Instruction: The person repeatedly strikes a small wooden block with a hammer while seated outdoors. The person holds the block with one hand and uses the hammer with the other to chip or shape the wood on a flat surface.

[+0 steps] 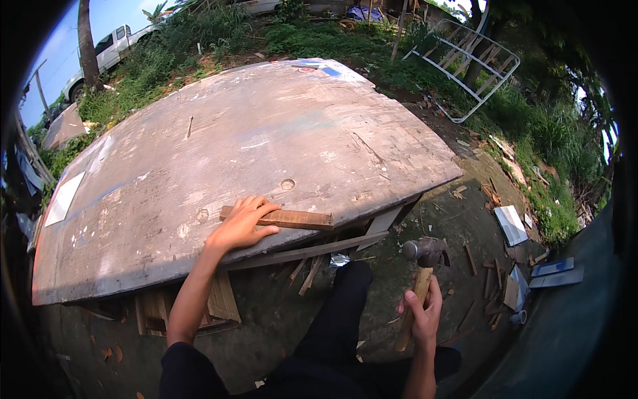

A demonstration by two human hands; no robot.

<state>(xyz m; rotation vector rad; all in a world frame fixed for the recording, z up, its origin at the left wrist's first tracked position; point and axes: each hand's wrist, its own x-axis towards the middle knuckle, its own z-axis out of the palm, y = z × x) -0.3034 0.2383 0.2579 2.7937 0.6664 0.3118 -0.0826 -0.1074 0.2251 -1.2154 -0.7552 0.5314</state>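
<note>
A short brown strip of wood (302, 219) lies along the near edge of a large worn wooden tabletop (239, 156). Over its left part is my left hand (239, 225), fingers closed across it and holding it against the surface. My right hand (426, 311) is off to the right, beyond the table's edge, wrapped round the wooden handle of a claw hammer (425, 255). The hammer stands upright with its metal head on top, apart from the wood and the table.
Below the table's near edge runs a wooden rail (312, 250). Wood scraps (495, 286) and blue panels (555, 271) litter the ground at right. A white metal frame (465, 66) stands at far right. A thin stick-like piece (190, 126) and white sheet (64, 198) lie on the tabletop.
</note>
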